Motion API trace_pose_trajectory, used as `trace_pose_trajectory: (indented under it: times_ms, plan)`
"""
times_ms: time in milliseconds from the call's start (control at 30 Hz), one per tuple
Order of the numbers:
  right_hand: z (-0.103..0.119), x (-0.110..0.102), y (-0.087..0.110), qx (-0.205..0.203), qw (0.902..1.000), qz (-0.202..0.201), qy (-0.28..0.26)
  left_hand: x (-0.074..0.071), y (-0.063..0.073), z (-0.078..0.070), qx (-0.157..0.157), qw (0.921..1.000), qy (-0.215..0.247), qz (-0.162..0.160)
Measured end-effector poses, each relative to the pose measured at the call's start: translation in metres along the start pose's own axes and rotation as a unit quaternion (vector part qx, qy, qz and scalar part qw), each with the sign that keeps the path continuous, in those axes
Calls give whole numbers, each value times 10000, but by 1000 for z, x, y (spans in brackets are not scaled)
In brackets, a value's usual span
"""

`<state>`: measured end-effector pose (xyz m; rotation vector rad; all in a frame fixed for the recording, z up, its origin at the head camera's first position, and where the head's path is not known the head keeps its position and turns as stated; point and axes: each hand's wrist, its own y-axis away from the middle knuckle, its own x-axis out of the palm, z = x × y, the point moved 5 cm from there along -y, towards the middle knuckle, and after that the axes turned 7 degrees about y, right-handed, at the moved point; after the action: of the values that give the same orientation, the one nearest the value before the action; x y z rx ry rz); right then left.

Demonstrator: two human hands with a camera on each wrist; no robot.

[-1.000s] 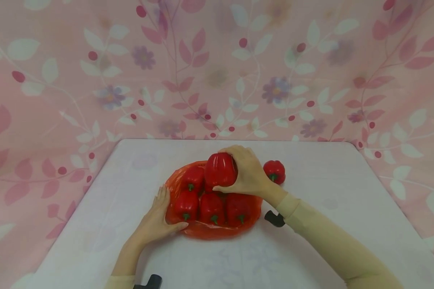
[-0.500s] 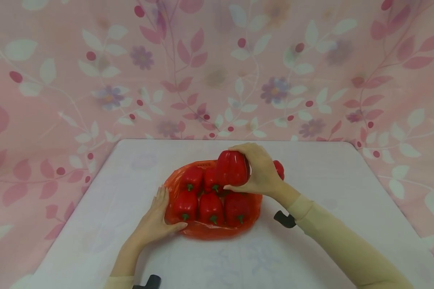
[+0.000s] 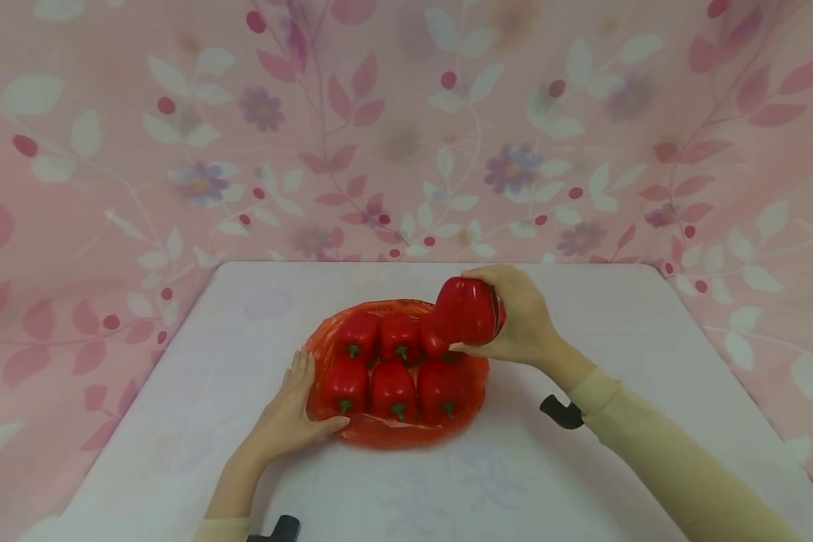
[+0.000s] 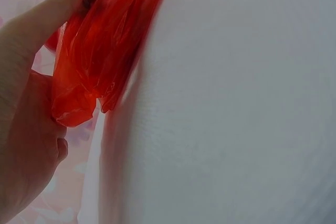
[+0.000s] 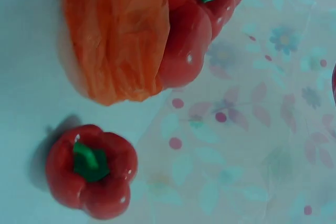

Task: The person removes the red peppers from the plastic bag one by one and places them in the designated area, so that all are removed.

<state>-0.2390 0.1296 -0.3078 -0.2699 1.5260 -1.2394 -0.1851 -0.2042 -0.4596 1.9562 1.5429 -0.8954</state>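
Observation:
My right hand [image 3: 518, 316] grips a red bell pepper [image 3: 466, 310] and holds it raised over the right back part of an orange-red plastic bag [image 3: 396, 436]. The bag lies spread with its mouth open, and several red bell peppers [image 3: 393, 388] with green stems sit inside in two rows. At the bag's left side rests my left hand [image 3: 287, 418], fingers extended along the edge and thumb on the front rim. The left wrist view has the crumpled bag [image 4: 105, 51] between that thumb and fingers. Only a sliver of the held pepper shows in the right wrist view.
Another red bell pepper [image 5: 92, 171] stands on the white table [image 3: 583, 482] beside the bag, mostly hidden behind my right hand in the head view. Pink floral cloth [image 3: 406, 135] hangs behind the table. Black camera mounts [image 3: 562, 412] stick out from both wrists.
My right hand has carried the held pepper rightward from over the bag's middle, uncovering the back row of peppers. The left hand keeps its place at the bag.

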Motion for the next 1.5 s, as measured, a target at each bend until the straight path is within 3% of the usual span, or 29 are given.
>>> trace_pose_trajectory:
  times_ms: [533,1067,1500]
  plan:
    - [-24,-27,23,107,9988,57,474,-1,2,-3,41,10000,45,3]
    - [-53,-49,48,610,9923,149,1069,-1,2,-2,-39,10000,-9,34]
    - [-77,-56,65,965,9876,468,1144,-1,1,-2,-76,9999,57,86]
